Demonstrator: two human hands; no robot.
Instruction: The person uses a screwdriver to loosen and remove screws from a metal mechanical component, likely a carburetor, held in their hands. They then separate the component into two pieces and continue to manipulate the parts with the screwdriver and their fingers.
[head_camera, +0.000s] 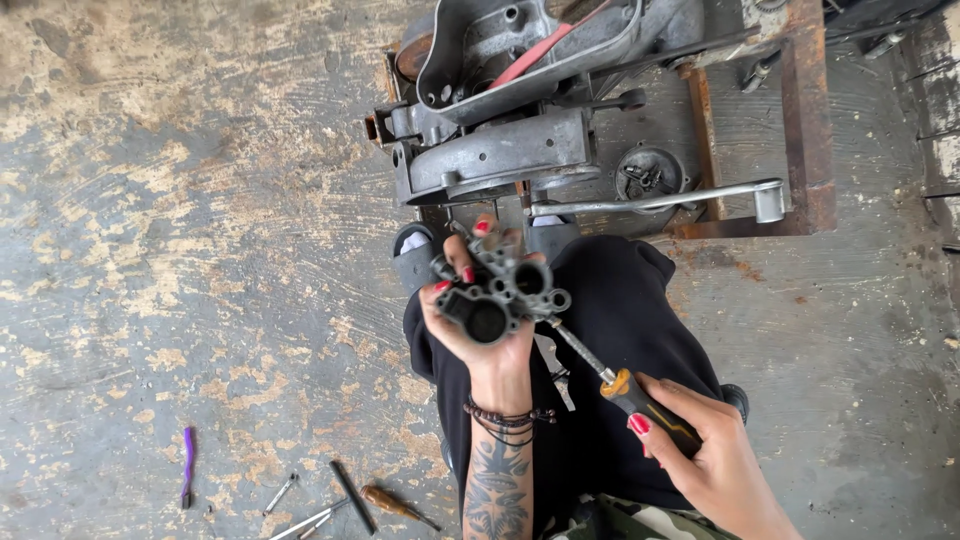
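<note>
Worn concrete floor (150, 200), grey with flaking tan patches, seen from above. At top, a greasy cast-metal engine casing (500, 150) on a rusted steel frame (805, 120), with a chrome lever (660, 200) lying across it. Left hand (485, 335), fingers clasped around a small carburetor body (500, 290): dull grey cast metal, lumpy, with several round bores facing the camera; held raised over the lap, just below the casing. Right hand (715, 460), fingers closed on the orange-and-black handle of a screwdriver (610, 380); its steel shaft runs diagonally up-left, tip meeting the carburetor's lower right edge. On the floor at lower left: loose slim tools (340, 500), a wooden-handled screwdriver (395, 505), a purple strip (187, 465).
</note>
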